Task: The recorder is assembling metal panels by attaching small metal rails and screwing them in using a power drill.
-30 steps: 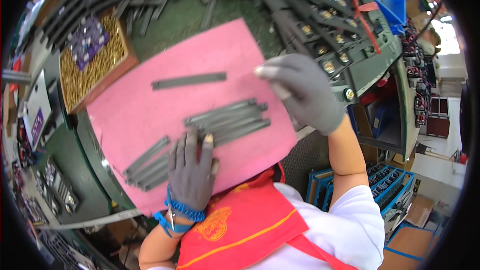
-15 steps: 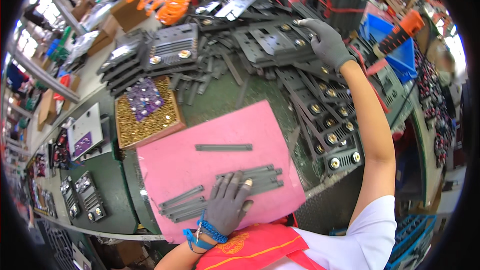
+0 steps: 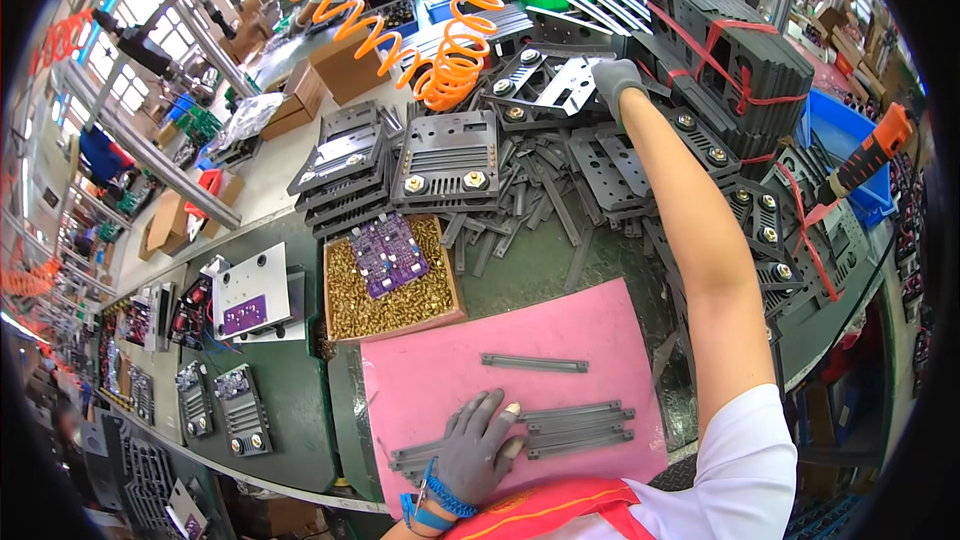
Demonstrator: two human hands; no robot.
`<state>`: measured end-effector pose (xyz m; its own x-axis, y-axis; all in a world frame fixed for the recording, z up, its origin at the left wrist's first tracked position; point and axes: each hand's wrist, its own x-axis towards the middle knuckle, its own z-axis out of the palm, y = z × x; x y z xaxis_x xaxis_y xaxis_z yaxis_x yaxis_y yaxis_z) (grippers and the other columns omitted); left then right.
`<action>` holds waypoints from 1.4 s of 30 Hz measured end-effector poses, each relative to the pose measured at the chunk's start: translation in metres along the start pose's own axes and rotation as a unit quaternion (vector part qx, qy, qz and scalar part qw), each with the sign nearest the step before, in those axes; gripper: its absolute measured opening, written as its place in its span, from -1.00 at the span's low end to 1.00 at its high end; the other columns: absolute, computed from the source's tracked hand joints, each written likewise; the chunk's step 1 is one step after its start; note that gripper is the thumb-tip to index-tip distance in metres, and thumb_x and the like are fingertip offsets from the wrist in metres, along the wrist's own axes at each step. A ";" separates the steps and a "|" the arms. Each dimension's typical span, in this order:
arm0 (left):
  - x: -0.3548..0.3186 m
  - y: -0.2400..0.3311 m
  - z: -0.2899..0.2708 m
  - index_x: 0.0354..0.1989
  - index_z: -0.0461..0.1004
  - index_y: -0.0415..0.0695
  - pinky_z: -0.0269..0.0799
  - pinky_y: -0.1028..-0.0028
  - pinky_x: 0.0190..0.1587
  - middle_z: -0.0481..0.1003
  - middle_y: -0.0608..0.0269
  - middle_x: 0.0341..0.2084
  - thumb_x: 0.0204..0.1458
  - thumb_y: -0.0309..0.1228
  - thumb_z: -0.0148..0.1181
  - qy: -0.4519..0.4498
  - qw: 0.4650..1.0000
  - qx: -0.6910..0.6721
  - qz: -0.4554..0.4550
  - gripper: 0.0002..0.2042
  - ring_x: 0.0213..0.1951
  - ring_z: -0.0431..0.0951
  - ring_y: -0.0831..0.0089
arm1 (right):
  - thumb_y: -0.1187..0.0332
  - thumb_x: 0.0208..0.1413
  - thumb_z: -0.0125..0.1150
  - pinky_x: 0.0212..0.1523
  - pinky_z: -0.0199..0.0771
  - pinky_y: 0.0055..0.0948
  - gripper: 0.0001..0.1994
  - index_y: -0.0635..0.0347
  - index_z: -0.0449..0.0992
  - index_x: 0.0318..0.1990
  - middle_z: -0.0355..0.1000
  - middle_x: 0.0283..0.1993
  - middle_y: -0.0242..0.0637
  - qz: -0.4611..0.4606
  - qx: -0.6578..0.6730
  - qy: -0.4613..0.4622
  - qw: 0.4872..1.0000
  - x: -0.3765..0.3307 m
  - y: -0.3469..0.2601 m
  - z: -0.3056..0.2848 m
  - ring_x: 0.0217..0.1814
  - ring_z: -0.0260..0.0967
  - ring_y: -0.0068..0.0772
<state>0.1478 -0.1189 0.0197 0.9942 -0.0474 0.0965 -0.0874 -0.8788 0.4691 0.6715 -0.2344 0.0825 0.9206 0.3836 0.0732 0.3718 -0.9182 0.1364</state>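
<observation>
Right hand [image 3: 615,83] has stretched farther out since half a second ago, now at the far pile of grey metal plates [image 3: 600,155]; fingers curled down onto a plate there, though whether it grips cannot be told. Pink mat [image 3: 560,340] lies near the body, between the arms. Left hand [image 3: 475,450], gloved, rests flat and spread on the strips [image 3: 575,428] bunched on the mat; one strip [image 3: 533,363] lies apart just beyond. Tray of brass screws [image 3: 395,300] sits beyond the left hand. Risk, judged: the long reach drags the forearm over stacked plates and topples them; shifting weight could scatter the pinned strips.
</observation>
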 end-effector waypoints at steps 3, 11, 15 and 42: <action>0.010 0.000 -0.006 0.06 0.40 -0.14 0.27 0.12 0.13 0.35 -0.07 0.09 -0.04 -0.35 0.26 -0.012 0.999 -0.048 0.017 -0.56 0.11 0.35 -0.04 | 0.35 0.06 0.08 -0.25 0.46 -0.35 -0.74 0.32 0.53 -0.16 0.50 -0.28 -0.15 0.167 0.574 0.184 0.780 0.005 0.034 0.021 -0.37 0.44 -0.43; 0.038 -0.010 -0.022 0.39 -0.07 -0.13 0.22 0.08 0.20 0.17 -0.10 0.24 0.00 0.27 0.03 -0.095 0.622 -0.771 -0.099 -0.08 0.22 0.27 0.02 | 0.27 0.13 0.16 -0.24 0.48 -0.57 -0.65 0.34 0.42 -0.02 0.46 -0.21 -0.29 -0.146 0.704 -0.083 0.690 -0.146 0.035 -0.082 -0.30 0.45 -0.56; 0.048 -0.003 -0.025 0.32 0.05 -0.21 0.31 0.11 0.17 0.19 -0.06 0.24 -0.08 0.21 0.20 -0.130 0.630 -0.756 -0.118 -0.08 0.14 0.36 -0.01 | 0.15 0.19 0.09 -0.24 0.46 -0.47 -0.65 0.30 0.50 -0.14 0.49 -0.28 -0.26 -0.350 0.484 -0.186 0.780 -0.215 -0.037 -0.069 -0.27 0.46 -0.51; -0.138 0.001 -0.001 0.17 0.25 -0.23 0.63 0.47 -0.37 0.51 0.04 -0.12 0.15 0.08 -0.01 0.081 0.523 -0.749 -0.399 -0.38 -0.32 0.63 0.32 | 0.37 0.22 0.09 -0.20 0.51 -0.50 -0.45 0.06 0.12 0.35 0.42 0.11 -0.28 -0.082 0.524 0.297 0.794 -0.088 0.124 -0.053 -0.20 0.47 -0.43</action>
<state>0.0108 -0.1128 0.0076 0.7444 0.1973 -0.6380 0.2795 0.7756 0.5660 0.6298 -0.3767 0.1452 0.7465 0.1998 0.6346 0.6626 -0.3102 -0.6818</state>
